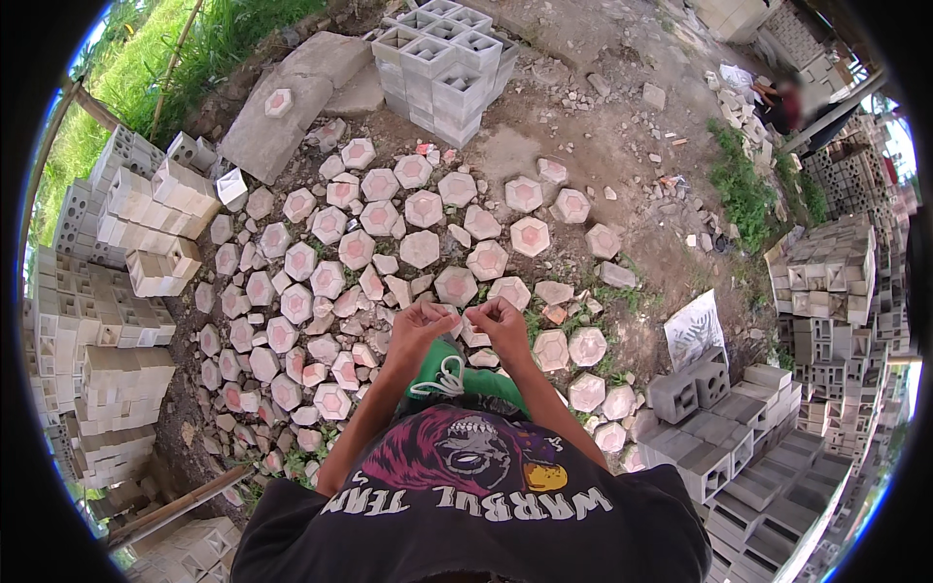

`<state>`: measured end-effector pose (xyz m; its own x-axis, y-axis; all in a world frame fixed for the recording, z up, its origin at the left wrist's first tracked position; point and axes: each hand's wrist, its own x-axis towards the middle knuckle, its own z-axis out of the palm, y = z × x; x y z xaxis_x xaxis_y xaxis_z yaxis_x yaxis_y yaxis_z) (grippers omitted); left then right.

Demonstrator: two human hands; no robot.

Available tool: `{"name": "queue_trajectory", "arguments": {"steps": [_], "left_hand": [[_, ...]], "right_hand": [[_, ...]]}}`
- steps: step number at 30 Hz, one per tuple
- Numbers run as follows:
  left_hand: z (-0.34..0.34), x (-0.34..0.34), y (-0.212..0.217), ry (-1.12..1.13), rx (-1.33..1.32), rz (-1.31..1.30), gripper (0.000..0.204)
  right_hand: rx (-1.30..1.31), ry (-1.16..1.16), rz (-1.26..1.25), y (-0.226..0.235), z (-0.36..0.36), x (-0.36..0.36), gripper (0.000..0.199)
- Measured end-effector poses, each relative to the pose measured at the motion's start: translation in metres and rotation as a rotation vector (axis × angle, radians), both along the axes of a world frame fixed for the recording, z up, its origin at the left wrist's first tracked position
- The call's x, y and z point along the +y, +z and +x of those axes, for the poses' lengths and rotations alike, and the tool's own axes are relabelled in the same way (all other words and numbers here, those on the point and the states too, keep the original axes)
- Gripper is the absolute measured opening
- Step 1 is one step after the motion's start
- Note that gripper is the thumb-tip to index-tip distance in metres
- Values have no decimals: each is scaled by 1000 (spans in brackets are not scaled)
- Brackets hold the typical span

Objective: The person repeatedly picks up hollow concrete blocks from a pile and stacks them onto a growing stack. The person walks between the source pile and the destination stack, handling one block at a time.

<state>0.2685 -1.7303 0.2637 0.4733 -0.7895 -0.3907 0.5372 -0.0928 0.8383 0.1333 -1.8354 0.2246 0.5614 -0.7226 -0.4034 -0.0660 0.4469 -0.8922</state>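
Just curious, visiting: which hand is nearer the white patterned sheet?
Right. The right hand is left of the white patterned sheet, not touching; the left hand is farther left.

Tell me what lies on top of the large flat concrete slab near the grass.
One hexagonal block with a reddish center lies on the slab; the surface beneath it is hidden.

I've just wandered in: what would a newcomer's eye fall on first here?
Probably the many pale hexagonal pavers, most with reddish centres, spread over the ground ahead. Next, the left hand and right hand, held close together near the middle of the view. Then the grey block stack at the top, beyond the pavers.
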Motion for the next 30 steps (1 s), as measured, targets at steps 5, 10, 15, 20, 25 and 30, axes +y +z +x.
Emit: {"name": "queue_trajectory", "arguments": {"steps": [5, 10, 15, 20, 25, 30], "left_hand": [[59, -38, 3, -53, -81, -22, 19], [89, -63, -4, -25, -78, 26, 17], [102, -86, -7, -8, -93, 152, 15], [118, -130, -16, 58, -49, 142, 15], [140, -201, -32, 119, -104, 121, 16], [161, -282, -33, 240, -177, 106, 16]], "right_hand": [[-86, 69, -127, 13, 54, -30, 26], [-15, 3, -123, 5, 73, -49, 29], [107, 50, -126, 2, 85, -86, 31], [-23, 76, -71, -5, 117, -144, 31], [-18, 150, -47, -16, 149, -227, 33], [-40, 170, -21, -20, 188, -323, 34]]}}
